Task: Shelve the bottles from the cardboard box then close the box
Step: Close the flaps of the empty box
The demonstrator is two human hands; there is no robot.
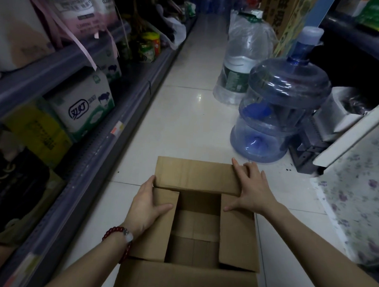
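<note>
A brown cardboard box [192,278] stands on the tiled floor right in front of me. Its inside shows only bare cardboard; no bottles are visible in it. Both side flaps are folded in, and the far flap [194,175] lies partly down over them. The near flap hangs toward me. My left hand [147,204] holds the left end of the far flap, thumb on the left side flap. My right hand [249,188] lies flat with spread fingers on the far flap's right end, thumb on the right side flap.
A store shelf unit [81,144] with packaged goods runs along the left. Two stacked blue water jugs [277,116] and a bagged jug [240,65] stand on the floor to the right, beside a cloth-covered surface [358,192]. The aisle floor [185,113] stretches ahead.
</note>
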